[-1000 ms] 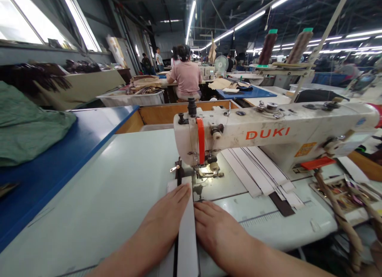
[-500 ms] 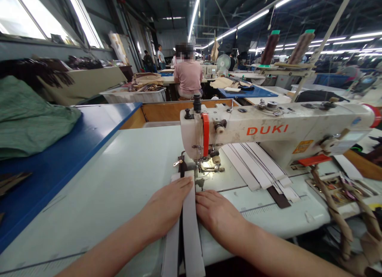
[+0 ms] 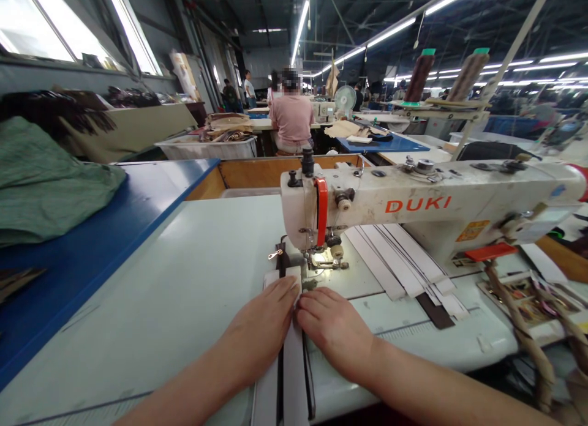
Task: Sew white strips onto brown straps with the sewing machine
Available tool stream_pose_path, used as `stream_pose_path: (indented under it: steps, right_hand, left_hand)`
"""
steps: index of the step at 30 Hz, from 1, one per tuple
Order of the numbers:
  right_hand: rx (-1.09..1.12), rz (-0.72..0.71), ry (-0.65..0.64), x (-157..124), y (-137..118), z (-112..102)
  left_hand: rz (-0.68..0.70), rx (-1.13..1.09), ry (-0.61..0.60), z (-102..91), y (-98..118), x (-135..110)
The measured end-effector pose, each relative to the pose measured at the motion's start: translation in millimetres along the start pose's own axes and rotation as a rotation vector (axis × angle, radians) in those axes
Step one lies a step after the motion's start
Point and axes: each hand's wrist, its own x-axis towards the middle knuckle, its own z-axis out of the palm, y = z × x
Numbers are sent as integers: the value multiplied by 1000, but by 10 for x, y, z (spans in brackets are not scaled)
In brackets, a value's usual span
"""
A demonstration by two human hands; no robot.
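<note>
A long white strip [image 3: 296,371] with a dark edge lies lengthwise on the sewing table, its far end just left of the needle area. My left hand [image 3: 264,316] is over it, fingers together and pressing on it near that end. Against its right edge, my right hand [image 3: 333,322] has curled fingers gripping the edge; its thumb is hidden. Beside and partly under the left hand runs a second white strip [image 3: 264,389], with a dark zipper [image 3: 282,261] showing a gold pull [image 3: 275,254]. The sewing machine [image 3: 340,205] has its lit presser foot [image 3: 327,264] beyond my fingertips.
Several white strips [image 3: 395,254] lie under the machine arm. A parts tray [image 3: 528,303] and a wrapped bar [image 3: 519,328] are at the right. Thread cones [image 3: 419,77] stand behind. Green cloth [image 3: 50,181] covers part of the blue table [image 3: 151,199]. A person in pink [image 3: 294,120] sits ahead.
My right hand has shifted slightly left, bringing its fingertips up against the left hand's at the strip's edge. A dark edge now shows along the strip's near right side.
</note>
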Motion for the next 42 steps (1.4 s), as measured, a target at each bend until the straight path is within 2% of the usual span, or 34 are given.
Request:
stream_pose_path:
  steps: [7,11,15,21,30,36,42]
  right_hand:
    - [-6,-104,-45,54,75,-12]
    - [0,-141,-57,62,115,-34]
    - [-26,-135,-63,24,188,-52]
    - [-47,-109,-43,7,332,-45]
    - [18,-76,-53,36,386,-30]
    - [21,-62,-37,47,403,-28]
    - [27,-71,-26,41,401,-25]
  left_hand:
    - [14,84,33,-33,52,21]
    - [20,97,74,17,52,17]
    - [37,86,85,102,40,78]
    - [76,99,192,142,23,258]
    - [55,37,136,146,-26,297]
    - [80,55,206,151,-53,323]
    - [58,42,199,128,-38,320]
